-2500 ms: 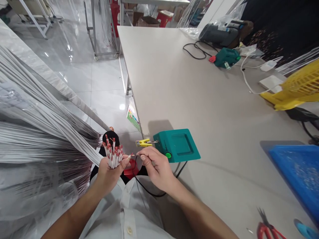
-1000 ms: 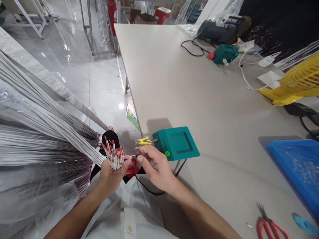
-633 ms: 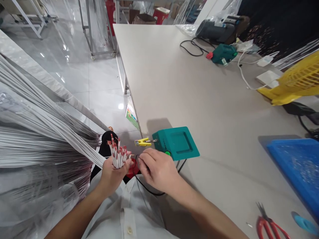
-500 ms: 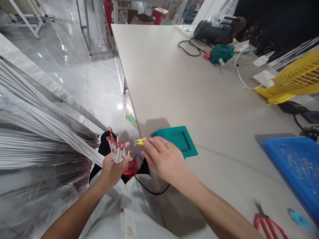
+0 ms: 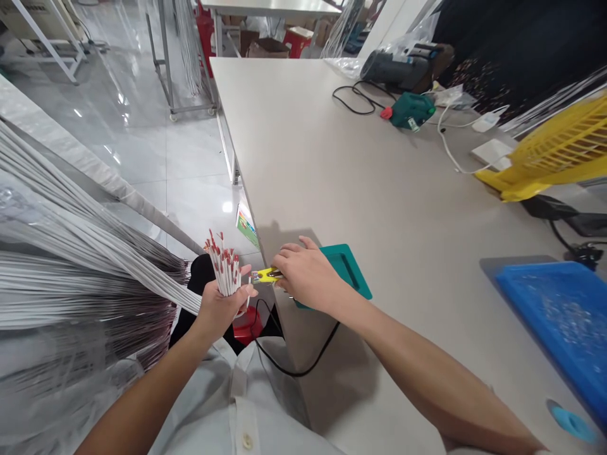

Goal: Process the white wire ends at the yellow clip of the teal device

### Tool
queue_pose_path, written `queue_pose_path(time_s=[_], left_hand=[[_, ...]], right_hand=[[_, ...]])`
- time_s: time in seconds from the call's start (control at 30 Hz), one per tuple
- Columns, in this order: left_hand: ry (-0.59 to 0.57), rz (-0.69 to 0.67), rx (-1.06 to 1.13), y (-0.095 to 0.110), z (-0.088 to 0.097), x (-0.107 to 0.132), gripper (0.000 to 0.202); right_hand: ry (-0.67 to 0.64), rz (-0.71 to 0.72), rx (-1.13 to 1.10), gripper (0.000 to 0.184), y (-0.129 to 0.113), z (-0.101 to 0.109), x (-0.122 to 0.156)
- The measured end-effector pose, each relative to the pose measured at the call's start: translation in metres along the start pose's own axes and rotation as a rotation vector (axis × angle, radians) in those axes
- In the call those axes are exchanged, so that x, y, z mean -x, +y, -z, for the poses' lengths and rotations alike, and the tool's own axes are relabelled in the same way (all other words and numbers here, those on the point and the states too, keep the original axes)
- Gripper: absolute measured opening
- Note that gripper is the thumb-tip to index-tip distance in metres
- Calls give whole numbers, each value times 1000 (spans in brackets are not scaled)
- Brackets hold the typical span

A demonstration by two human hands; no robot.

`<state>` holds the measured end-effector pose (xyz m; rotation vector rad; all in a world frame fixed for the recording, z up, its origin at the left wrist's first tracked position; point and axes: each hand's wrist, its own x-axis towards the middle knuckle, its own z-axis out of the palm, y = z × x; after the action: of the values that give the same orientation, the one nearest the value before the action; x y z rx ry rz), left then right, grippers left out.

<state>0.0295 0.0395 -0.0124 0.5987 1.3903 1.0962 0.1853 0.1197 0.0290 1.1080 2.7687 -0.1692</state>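
Note:
A bundle of white cables (image 5: 229, 278) with reddish ends stands up out of my left hand (image 5: 219, 311), whose fingers wrap round it. One cable end sits apart beside the thumb. Close to that end is a small yellow tool (image 5: 266, 275) with a metallic front. My right hand (image 5: 310, 276) is curled over the rear of the yellow tool, with its fingertips closed there and one finger lifted. Under and behind this hand lies a teal device (image 5: 348, 265), partly covered; whether the yellow tool is fixed to it cannot be seen.
To my left hang masses of long white cables (image 5: 95, 221). The table (image 5: 332, 170) carries a blue tray (image 5: 559, 316) of small clear pieces, a yellow fan-like thing (image 5: 545, 151), a green device (image 5: 411, 110) and a dark motor (image 5: 393, 68). A black cord (image 5: 303, 373) loops near my lap.
My right hand has moved up and closed in around the rear of the yellow tool. My left hand has brought the bundle slightly right, nearer the tool. The view has shifted a little.

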Motion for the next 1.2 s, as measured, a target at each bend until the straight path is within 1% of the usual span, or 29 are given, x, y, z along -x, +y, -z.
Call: queue_pose_path(time_s=[0.1, 0.27, 0.4, 0.47, 0.53, 0.63, 0.7, 0.77, 0.87, 1.03, 1.13, 1.17, 1.2], left_hand=[[5, 17, 13, -2, -1, -1, 55], [5, 4, -6, -13, 0, -4, 53], [-17, -4, -35, -16, 1, -5, 49], [-24, -9, -53, -16, 2, -6, 48], [-9, -14, -79, -14, 3, -7, 48], [28, -20, -101, -13, 3, -6, 46], [41, -23, -91, -13, 2, -5, 45], [49, -21, -83, -13, 2, -4, 45], [61, -19, -87, -13, 3, -3, 45], [63, -27, -60, -14, 9, 0, 47], [53, -27, -28, -11, 13, 6, 50], [57, -28, -22, -9, 14, 8, 47], [64, -32, -23, -7, 16, 11, 41]], right_hand=[[-3, -18, 2, 10, -1, -2, -1], [-15, -29, -28, 7, -3, -1, 0], [-19, -18, -2, 9, -4, 1, 2], [-6, -9, 33, 16, -5, 1, 4], [25, 3, 58, 30, -7, -2, 7], [109, 20, 76, 53, -8, -10, 11], [158, 31, 97, 60, -8, -15, 13], [184, 37, 116, 61, -8, -19, 14], [182, 28, 129, 62, -9, -21, 14], [187, 14, 101, 62, -7, -18, 15], [266, 46, 5, 62, -7, -14, 19], [318, 65, -44, 57, -9, -14, 22], [382, 84, -102, 48, -12, -14, 24]])
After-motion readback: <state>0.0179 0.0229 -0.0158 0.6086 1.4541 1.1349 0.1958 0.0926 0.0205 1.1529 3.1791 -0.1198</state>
